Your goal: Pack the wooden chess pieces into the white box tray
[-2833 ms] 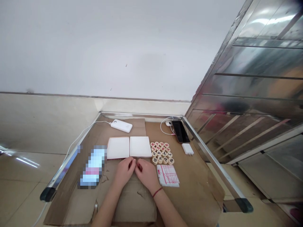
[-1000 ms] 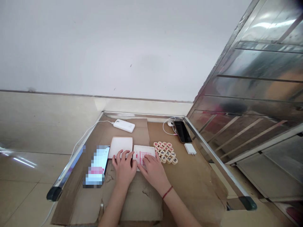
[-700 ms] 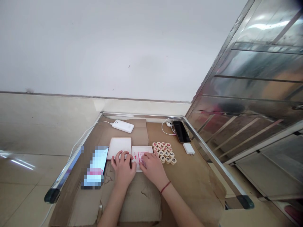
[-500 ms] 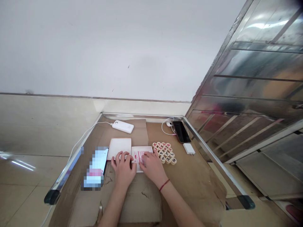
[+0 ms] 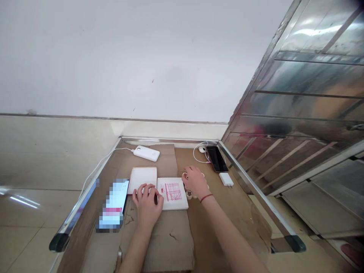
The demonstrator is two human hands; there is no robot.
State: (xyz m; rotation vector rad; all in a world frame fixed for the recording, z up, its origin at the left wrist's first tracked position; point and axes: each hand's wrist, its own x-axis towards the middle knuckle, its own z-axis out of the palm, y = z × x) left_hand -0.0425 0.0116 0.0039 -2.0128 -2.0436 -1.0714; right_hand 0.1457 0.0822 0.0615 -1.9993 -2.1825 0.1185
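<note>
Right now the left hand is lying flat with its grip open, fingers spread and fingertips pressing on the near edges of the left box half and the right box half. These shallow white trays are sitting side by side on the cardboard-covered table. The right hand is cupping over the wooden chess pieces just right of the trays; I cannot tell whether its grip is pinching one. A folded paper board, thin and lined with a red grid, is lying in the right box half. The discs are looking small, smooth and round-edged, so a loose pinch could be letting one roll across the creased, torn cardboard toward the metal rail. A brushing wrist could be nudging the light paper askew.
</note>
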